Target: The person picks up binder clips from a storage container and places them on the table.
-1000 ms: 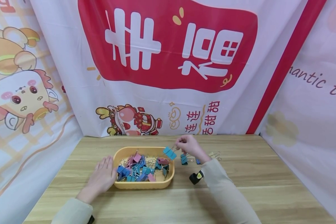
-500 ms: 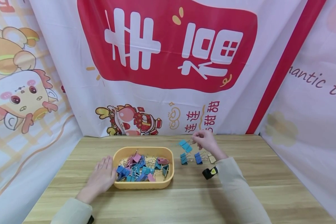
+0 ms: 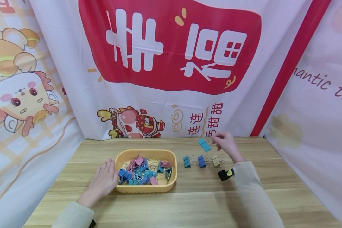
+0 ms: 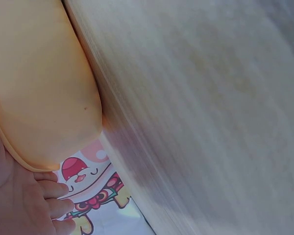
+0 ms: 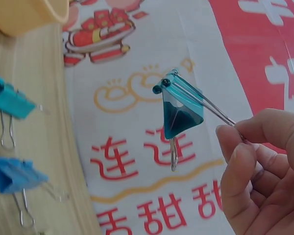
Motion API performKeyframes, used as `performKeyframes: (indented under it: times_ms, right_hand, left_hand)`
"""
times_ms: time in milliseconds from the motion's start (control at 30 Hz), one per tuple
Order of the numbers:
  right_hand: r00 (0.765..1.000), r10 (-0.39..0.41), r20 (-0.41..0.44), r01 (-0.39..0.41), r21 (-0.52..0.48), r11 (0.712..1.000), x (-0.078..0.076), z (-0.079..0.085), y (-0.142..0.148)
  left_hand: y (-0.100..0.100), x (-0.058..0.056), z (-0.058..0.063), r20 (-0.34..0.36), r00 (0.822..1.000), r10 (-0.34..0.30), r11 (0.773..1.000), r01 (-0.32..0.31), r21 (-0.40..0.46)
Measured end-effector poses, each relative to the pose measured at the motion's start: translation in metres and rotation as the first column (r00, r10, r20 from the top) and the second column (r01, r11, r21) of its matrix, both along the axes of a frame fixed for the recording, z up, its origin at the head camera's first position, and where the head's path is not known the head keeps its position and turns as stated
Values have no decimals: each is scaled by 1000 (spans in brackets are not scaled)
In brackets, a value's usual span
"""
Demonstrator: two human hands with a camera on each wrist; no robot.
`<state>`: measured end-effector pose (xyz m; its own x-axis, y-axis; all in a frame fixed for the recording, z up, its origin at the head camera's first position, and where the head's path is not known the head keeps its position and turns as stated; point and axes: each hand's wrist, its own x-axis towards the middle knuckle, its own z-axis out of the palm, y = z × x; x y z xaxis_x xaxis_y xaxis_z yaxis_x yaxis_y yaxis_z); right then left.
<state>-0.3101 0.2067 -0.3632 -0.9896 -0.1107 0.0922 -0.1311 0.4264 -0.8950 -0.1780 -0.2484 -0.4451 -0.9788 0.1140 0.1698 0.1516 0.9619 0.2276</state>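
Observation:
My right hand (image 3: 226, 145) pinches one wire handle of a teal binder clip (image 3: 204, 145) and holds it above the table's far part. In the right wrist view the teal binder clip (image 5: 182, 108) hangs tilted from thumb and finger, its other handle pointing down. Below it on the table stand a teal clip (image 3: 187, 161), a blue clip (image 3: 201, 161) and a pale yellow clip (image 3: 216, 161) in a row. With straight fingers my left hand (image 3: 102, 178) rests against the left side of a yellow basket (image 3: 146, 189) of pink, blue and teal binder clips.
The wooden table (image 3: 165, 209) runs back to a printed cloth (image 3: 171, 110). Cloth walls stand at both sides. A black strap with a yellow mark (image 3: 226, 174) sits at my right wrist.
My right hand has carried the teal binder clip rightward from above the basket's right rim, past the row, uncovering the blue and pale yellow clips. The left hand stays where it was.

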Motion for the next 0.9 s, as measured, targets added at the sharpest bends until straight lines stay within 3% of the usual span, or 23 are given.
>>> performKeyframes:
  times_ms: [400, 900]
  right_hand:
    - [992, -122, -25, 122, -17, 992, -7, -19, 42]
    - [974, -228, 13, 228, -60, 972, -14, -53, 81]
  left_hand:
    - [1, 1, 1, 0, 1000, -5, 1000, 5, 3]
    - [1, 0, 1, 12, 1000, 0, 1000, 0, 16]
